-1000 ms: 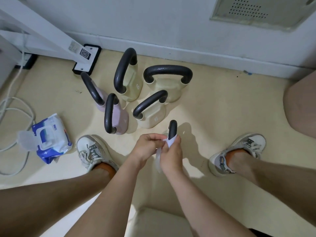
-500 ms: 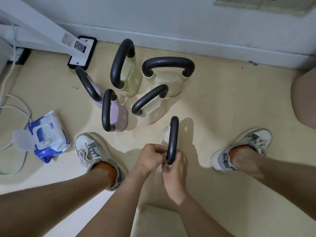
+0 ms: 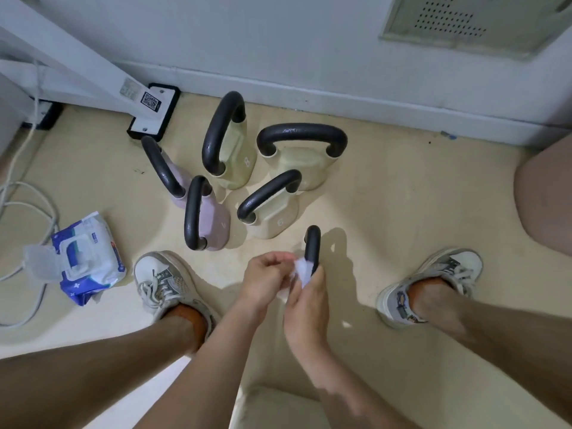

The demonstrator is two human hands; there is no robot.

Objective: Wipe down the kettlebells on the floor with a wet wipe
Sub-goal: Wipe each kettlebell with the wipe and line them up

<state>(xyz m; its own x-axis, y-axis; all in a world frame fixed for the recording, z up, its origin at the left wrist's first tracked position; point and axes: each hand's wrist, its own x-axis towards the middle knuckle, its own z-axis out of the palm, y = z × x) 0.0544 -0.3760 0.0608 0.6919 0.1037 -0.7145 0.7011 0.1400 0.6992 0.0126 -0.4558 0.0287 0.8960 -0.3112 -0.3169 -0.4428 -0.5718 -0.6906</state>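
- Nearest kettlebell (image 3: 312, 246): on the floor between the two shoes. Only its black handle shows; the body is hidden under the hands.
- Wet wipe (image 3: 301, 271): white, bunched against the lower part of that handle.
- Right hand (image 3: 307, 305): fingers curled, clasping the wipe to the handle.
- Left hand (image 3: 268, 279): fingers curled, pinching the wipe's left edge. Slightly blurred.
- Cream kettlebell "8" (image 3: 236, 159): upright, numeral legible on its side.
- Cream kettlebell "6" (image 3: 274, 216): numeral legible, just beyond the hands.
- Largest cream kettlebell (image 3: 305, 165): nearest the wall, no marking readable.
- Two lilac kettlebells (image 3: 215, 222), (image 3: 178, 181): left of the cream ones. The front one has a faint mark, illegible.
- Wipes pack (image 3: 89, 258): blue and white, flip lid open, lying left of the left shoe (image 3: 161, 283). Print too small to read.
- QR-code label (image 3: 150, 101): on the white frame's foot by the wall.
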